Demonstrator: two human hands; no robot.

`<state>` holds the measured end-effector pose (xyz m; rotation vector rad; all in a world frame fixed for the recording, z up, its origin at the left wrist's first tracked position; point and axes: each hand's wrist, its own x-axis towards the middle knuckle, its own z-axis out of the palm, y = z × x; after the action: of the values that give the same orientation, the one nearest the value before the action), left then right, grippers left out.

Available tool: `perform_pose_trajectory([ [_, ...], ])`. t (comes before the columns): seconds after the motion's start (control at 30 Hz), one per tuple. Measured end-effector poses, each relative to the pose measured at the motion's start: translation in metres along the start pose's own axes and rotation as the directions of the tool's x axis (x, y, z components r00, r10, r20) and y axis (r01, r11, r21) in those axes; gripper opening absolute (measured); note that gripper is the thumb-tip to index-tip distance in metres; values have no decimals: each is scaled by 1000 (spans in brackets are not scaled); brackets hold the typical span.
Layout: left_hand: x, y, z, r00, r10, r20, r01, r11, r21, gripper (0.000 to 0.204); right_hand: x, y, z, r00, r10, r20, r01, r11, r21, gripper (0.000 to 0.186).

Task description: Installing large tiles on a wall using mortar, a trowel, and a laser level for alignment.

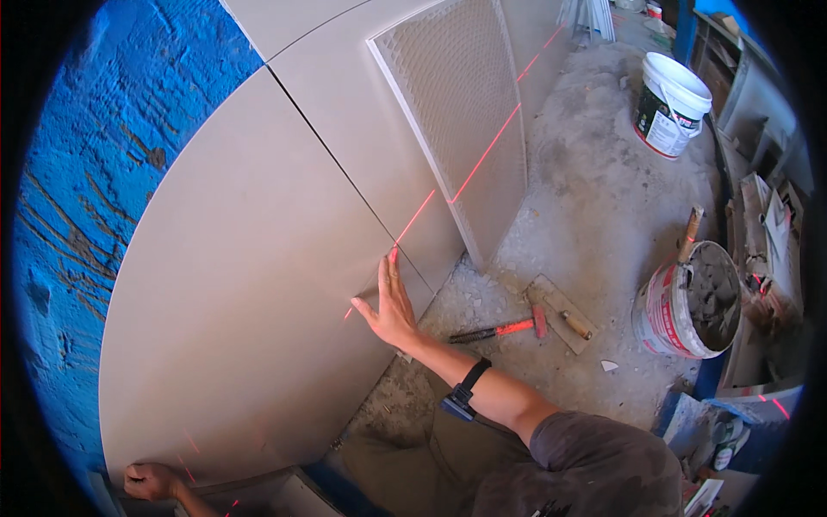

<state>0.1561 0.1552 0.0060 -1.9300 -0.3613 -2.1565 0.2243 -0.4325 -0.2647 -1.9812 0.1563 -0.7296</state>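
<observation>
A large beige tile (250, 258) stands against the wall, a dark joint parting it from its neighbouring tile (345, 95). My right hand (392, 306) lies open on its face near that joint, fingers stretched out and the thumb spread. A red laser line (416, 216) runs across the tiles and meets my fingertips. At the big tile's lower left edge is my left hand (151, 481), its fingers curled closed; what they hold, if anything, is hidden. Another panel (461, 112) with a ridged, textured face leans on the tiles farther along.
On the dusty floor lie a red-headed hammer (517, 327) and a trowel (564, 317). To the right stand a bucket of grey mortar (711, 297) and a white bucket (672, 103). Cluttered shelving (767, 215) lines the right side. Blue coated wall (77, 207) shows at left.
</observation>
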Motion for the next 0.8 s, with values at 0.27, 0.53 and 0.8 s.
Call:
perform_pose_trajectory([
  [0.27,3,6,-7,994,105,-41,-105,994,3,30,14,20,-15,999,-33,-3,33,999,29,119],
  [0.53,1,14,-5,999,-33,-23,32,999,-23,30,6,28,-7,993,-12,-119,23,995,93,103],
  [0.8,1,4,1,992,87,-91,-89,996,-19,32,30,57,-26,967,175,-184,-139,971,193,51],
])
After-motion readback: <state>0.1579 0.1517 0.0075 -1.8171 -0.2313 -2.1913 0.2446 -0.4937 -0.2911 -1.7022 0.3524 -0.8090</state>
